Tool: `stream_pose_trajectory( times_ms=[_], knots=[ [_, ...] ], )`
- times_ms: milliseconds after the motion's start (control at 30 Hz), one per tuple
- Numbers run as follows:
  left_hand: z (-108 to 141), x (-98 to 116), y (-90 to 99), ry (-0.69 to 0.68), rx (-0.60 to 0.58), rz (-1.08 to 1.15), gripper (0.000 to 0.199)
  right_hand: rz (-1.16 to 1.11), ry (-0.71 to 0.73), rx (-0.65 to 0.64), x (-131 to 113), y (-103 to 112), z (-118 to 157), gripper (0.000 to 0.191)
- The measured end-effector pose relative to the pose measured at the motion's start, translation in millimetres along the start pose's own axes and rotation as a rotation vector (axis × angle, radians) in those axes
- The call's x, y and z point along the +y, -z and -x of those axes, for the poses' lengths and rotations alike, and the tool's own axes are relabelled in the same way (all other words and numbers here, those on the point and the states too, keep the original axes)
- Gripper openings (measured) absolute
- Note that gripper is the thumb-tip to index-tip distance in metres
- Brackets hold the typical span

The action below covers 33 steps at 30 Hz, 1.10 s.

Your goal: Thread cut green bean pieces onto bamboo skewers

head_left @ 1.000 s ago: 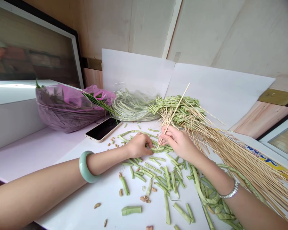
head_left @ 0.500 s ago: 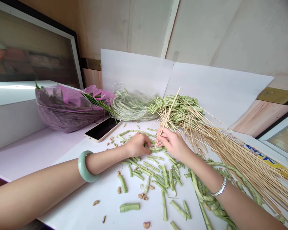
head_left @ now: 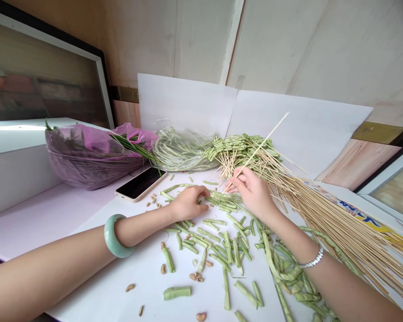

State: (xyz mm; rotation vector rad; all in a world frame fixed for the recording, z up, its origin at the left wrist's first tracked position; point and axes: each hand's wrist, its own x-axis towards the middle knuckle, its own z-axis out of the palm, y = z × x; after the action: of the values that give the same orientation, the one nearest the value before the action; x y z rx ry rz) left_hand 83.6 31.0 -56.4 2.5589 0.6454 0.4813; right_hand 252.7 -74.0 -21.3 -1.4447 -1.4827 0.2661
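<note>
My right hand pinches a thin bamboo skewer. The skewer slants up to the right, its lower end close to the cut green bean pieces on the table. Just to the left, my left hand hovers low over more pieces, thumb and forefinger apart with nothing visible between them; its other fingers are partly hidden. Loose bean pieces lie scattered in front of both hands. Beyond my right hand sits a pile of skewered bean pieces.
A bundle of bare skewers runs along the right side, beside long uncut beans. A phone, a purple bag and a clear bag of beans stand behind. Loose seeds dot the white table surface.
The skewer has tilted from nearly upright to slanting right. My right hand has shifted slightly right and up, away from my left hand, whose thumb and forefinger have spread apart.
</note>
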Motion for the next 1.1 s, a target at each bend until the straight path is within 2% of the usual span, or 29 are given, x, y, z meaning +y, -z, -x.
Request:
stream_pose_trajectory(
  times_ms=[167, 433, 667, 800, 933, 1100],
  knots=[
    [-1.6, -2.6, -2.7, -0.058, 0.002, -0.091, 0.036, -0.009, 0.000, 0.098, 1.3, 9.2, -4.4, 0.014],
    [-1.0, 3.0, 0.5, -0.156, 0.000, -0.204, 0.017, 0.007, 0.006, 0.065, 1.5, 6.4, -2.4, 0.013],
    [-3.3, 0.6, 1.5, -0.166, 0.004, -0.143, 0.016, -0.005, 0.006, 0.058, -0.3, 7.7, -0.8, 0.015],
    [-2.0, 2.0, 6.3, -0.229, -0.039, -0.058, 0.011, -0.042, 0.018, 0.053, -4.6, 10.7, -0.3, 0.015],
    [-0.2, 3.1, 7.2, -0.288, -0.106, 0.024, 0.012, -0.087, 0.060, -0.028, -12.2, 10.7, 3.0, 0.016],
    [-1.6, 1.4, 3.6, -0.229, -0.138, 0.064, 0.010, -0.048, 0.090, -0.219, -16.8, 5.2, 9.5, 0.006]
  ],
)
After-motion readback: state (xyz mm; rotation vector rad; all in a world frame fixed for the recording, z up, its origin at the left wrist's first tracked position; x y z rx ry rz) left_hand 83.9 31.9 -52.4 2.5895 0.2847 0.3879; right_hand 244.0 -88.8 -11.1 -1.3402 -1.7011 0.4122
